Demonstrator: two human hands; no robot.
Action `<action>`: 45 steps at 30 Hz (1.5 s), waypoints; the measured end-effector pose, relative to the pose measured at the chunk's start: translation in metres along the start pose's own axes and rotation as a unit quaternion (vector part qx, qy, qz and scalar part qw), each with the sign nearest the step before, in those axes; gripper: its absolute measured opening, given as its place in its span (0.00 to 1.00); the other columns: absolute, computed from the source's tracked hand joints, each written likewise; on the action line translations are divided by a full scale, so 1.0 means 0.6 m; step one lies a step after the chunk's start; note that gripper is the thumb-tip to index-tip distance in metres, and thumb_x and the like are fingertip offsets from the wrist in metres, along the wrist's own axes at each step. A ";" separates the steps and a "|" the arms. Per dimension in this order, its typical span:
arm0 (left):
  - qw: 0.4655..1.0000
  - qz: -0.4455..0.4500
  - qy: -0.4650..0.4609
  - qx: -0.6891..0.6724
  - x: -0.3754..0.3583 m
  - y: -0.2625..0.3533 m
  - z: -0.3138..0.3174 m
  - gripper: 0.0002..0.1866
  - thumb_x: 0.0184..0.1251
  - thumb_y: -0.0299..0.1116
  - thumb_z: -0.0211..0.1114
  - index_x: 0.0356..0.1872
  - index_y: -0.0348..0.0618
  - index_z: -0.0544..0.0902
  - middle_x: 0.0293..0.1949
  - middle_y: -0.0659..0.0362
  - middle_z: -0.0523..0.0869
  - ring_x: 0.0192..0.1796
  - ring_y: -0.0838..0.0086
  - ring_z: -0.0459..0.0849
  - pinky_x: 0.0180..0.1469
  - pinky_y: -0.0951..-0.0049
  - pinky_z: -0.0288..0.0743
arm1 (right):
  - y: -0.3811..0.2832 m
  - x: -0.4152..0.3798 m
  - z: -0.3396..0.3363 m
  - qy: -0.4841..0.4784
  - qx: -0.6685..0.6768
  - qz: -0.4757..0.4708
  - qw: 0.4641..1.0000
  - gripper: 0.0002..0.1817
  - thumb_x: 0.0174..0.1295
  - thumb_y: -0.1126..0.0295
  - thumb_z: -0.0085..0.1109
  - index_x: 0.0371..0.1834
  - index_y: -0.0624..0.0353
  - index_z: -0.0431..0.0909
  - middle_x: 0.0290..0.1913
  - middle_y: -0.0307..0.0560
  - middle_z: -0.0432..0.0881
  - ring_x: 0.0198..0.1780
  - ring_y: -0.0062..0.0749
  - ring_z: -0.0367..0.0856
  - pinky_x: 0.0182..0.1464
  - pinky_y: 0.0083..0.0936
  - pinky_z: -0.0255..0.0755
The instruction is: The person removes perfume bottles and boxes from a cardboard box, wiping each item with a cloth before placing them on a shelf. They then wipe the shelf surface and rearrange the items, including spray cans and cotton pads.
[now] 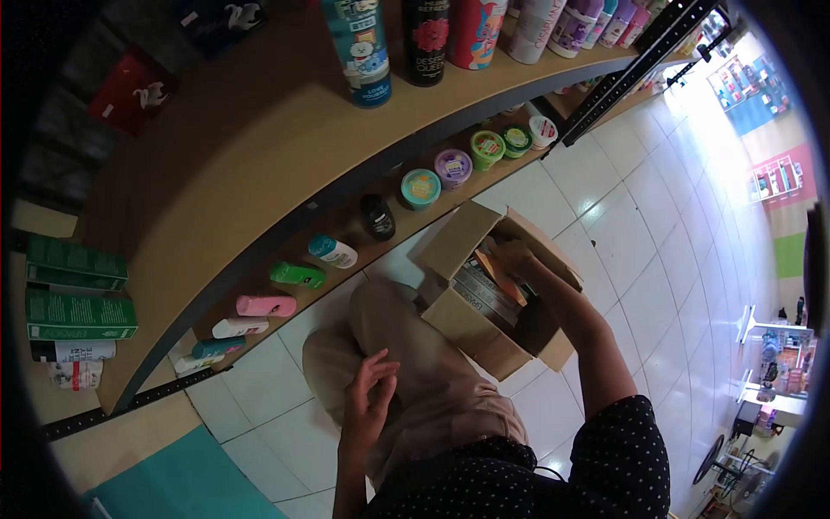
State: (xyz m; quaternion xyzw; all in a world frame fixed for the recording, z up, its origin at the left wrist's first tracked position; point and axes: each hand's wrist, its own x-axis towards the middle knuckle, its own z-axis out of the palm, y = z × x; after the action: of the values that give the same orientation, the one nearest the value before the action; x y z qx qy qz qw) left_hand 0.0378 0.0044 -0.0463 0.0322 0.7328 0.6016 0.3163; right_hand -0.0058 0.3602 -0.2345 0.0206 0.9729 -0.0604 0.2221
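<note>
My right hand (512, 258) reaches down inside an open cardboard box (478, 322) on the floor. Its fingers are closed at the upper end of a flat orange pack (501, 278), which lies slanted across the box; the fingertips are partly hidden. Beneath the pack, grey printed cartons (481, 292) with lettering on them fill part of the box. The flaps stand folded outward. My left hand (372, 389) hovers over my lap with its fingers apart, holding nothing.
A curved wooden shelf (285, 186) runs close in front of me, with bottles (428, 43) on top. Below it stand round tubs (421, 188) and several small bottles (298, 275). Green boxes (79, 313) sit at the left. White tiles (618, 225) cover the floor.
</note>
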 end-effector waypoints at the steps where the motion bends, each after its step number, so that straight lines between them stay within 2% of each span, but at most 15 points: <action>1: 1.000 0.000 0.002 0.005 0.000 0.000 -0.002 0.19 0.62 0.35 0.52 0.52 0.38 0.65 0.43 0.54 0.77 0.49 0.72 0.74 0.53 0.73 0.63 | 0.006 -0.001 -0.001 0.000 -0.003 -0.004 1.000 0.17 0.52 0.62 0.49 0.43 0.53 0.63 0.37 0.53 0.76 0.36 0.46 0.79 0.36 0.39 0.72; 3: 1.000 -0.001 0.005 0.007 -0.003 -0.002 -0.005 0.19 0.62 0.35 0.52 0.52 0.38 0.65 0.43 0.54 0.77 0.49 0.72 0.74 0.53 0.73 0.63 | 0.013 -0.010 -0.009 -0.011 -0.079 -0.083 0.993 0.17 0.50 0.66 0.51 0.44 0.57 0.65 0.43 0.53 0.71 0.34 0.45 0.78 0.35 0.37 0.74; 7: 1.000 0.015 0.018 0.009 -0.004 -0.001 -0.005 0.18 0.61 0.32 0.53 0.51 0.37 0.67 0.41 0.53 0.78 0.45 0.72 0.76 0.50 0.73 0.65 | 0.006 -0.050 -0.040 0.012 -0.107 -0.105 0.989 0.15 0.48 0.69 0.52 0.41 0.56 0.68 0.45 0.53 0.68 0.36 0.45 0.78 0.35 0.38 0.73; 13: 0.999 0.048 0.025 0.006 -0.012 0.001 -0.005 0.18 0.61 0.31 0.54 0.50 0.36 0.67 0.40 0.53 0.78 0.44 0.72 0.77 0.48 0.73 0.66 | -0.003 -0.085 -0.062 -0.019 -0.104 -0.063 0.992 0.15 0.47 0.72 0.53 0.41 0.53 0.72 0.35 0.50 0.77 0.37 0.43 0.78 0.35 0.35 0.74; 15: 0.998 0.055 0.026 0.001 -0.017 0.001 -0.004 0.18 0.60 0.31 0.54 0.50 0.36 0.67 0.40 0.53 0.78 0.44 0.71 0.77 0.48 0.73 0.66 | 0.003 -0.088 -0.061 -0.034 -0.055 -0.046 0.997 0.15 0.48 0.73 0.52 0.42 0.51 0.66 0.29 0.51 0.78 0.34 0.48 0.78 0.31 0.39 0.72; 20: 0.998 0.064 0.006 0.014 -0.022 -0.008 -0.006 0.18 0.61 0.34 0.53 0.52 0.40 0.66 0.43 0.54 0.77 0.48 0.72 0.75 0.51 0.72 0.65 | 0.007 -0.126 -0.103 -0.031 -0.067 -0.039 0.997 0.19 0.44 0.73 0.56 0.42 0.51 0.66 0.28 0.53 0.77 0.33 0.47 0.78 0.33 0.38 0.73; 25: 0.997 0.072 -0.005 0.014 -0.017 -0.009 0.001 0.19 0.61 0.35 0.53 0.52 0.40 0.65 0.45 0.54 0.75 0.51 0.71 0.72 0.53 0.70 0.63 | -0.014 -0.169 -0.203 0.039 -0.006 -0.017 0.999 0.25 0.35 0.74 0.61 0.43 0.53 0.67 0.29 0.52 0.77 0.32 0.46 0.78 0.34 0.35 0.72; 27: 0.997 0.070 -0.010 0.011 -0.010 -0.004 0.007 0.20 0.62 0.36 0.53 0.53 0.40 0.65 0.47 0.53 0.74 0.53 0.70 0.71 0.54 0.69 0.62 | -0.055 -0.199 -0.290 0.075 0.002 -0.042 0.996 0.19 0.38 0.77 0.58 0.38 0.57 0.69 0.27 0.53 0.77 0.33 0.47 0.77 0.33 0.36 0.72; 30: 0.989 0.124 -0.013 0.074 0.005 0.008 0.021 0.22 0.62 0.38 0.52 0.55 0.40 0.63 0.51 0.52 0.71 0.57 0.68 0.66 0.58 0.68 0.57 | -0.131 -0.243 -0.419 0.029 -0.007 -0.050 0.998 0.25 0.35 0.77 0.60 0.43 0.57 0.69 0.26 0.53 0.77 0.34 0.47 0.77 0.35 0.35 0.71; 36: 0.959 0.267 -0.055 0.076 0.024 0.034 0.052 0.24 0.64 0.41 0.49 0.56 0.37 0.61 0.55 0.51 0.67 0.59 0.67 0.63 0.59 0.70 0.54 | -0.234 -0.252 -0.482 -0.049 0.043 -0.271 0.961 0.35 0.33 0.73 0.64 0.52 0.55 0.65 0.37 0.53 0.75 0.44 0.44 0.71 0.47 0.31 0.65; 38: 0.986 0.132 -0.104 -0.009 0.003 0.036 0.060 0.22 0.64 0.42 0.48 0.53 0.37 0.63 0.48 0.52 0.72 0.51 0.73 0.70 0.52 0.73 0.62 | -0.257 -0.230 -0.459 -0.023 0.098 -0.357 0.929 0.36 0.33 0.70 0.64 0.53 0.55 0.65 0.39 0.51 0.74 0.45 0.41 0.70 0.50 0.28 0.62; 40: 0.991 0.116 -0.041 -0.053 -0.014 0.013 0.059 0.23 0.65 0.45 0.45 0.53 0.37 0.64 0.47 0.54 0.72 0.50 0.76 0.70 0.50 0.74 0.64 | -0.293 -0.204 -0.449 -0.032 0.112 -0.389 0.914 0.35 0.33 0.68 0.65 0.52 0.57 0.65 0.38 0.51 0.75 0.43 0.38 0.72 0.47 0.26 0.64; 42: 0.990 0.096 0.024 -0.099 -0.019 -0.024 0.048 0.24 0.66 0.47 0.42 0.53 0.37 0.64 0.46 0.55 0.72 0.48 0.78 0.71 0.48 0.74 0.65 | -0.328 -0.179 -0.442 -0.114 0.270 -0.363 0.884 0.33 0.34 0.69 0.65 0.49 0.59 0.66 0.37 0.53 0.75 0.40 0.37 0.74 0.43 0.27 0.67; 44: 0.963 -0.014 0.019 -0.268 -0.022 -0.054 0.020 0.27 0.65 0.51 0.40 0.56 0.39 0.62 0.48 0.51 0.72 0.53 0.69 0.69 0.55 0.71 0.61 | -0.366 -0.160 -0.378 -0.059 0.369 -0.401 0.837 0.28 0.35 0.69 0.65 0.45 0.62 0.69 0.33 0.49 0.76 0.34 0.35 0.75 0.38 0.23 0.68; 45: 0.945 -0.049 0.025 -0.324 -0.026 -0.045 0.009 0.29 0.65 0.52 0.39 0.57 0.40 0.61 0.49 0.49 0.72 0.54 0.66 0.69 0.58 0.69 0.60 | -0.396 -0.170 -0.350 0.017 0.461 -0.334 0.822 0.25 0.37 0.69 0.64 0.42 0.63 0.70 0.35 0.50 0.76 0.37 0.37 0.75 0.41 0.26 0.68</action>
State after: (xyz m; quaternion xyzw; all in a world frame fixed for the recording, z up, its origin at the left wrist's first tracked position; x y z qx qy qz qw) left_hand 0.0621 -0.0049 -0.0643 -0.1225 0.5069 0.7908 0.3204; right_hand -0.0203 0.1499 0.0233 -0.2051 0.7826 -0.5718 0.1364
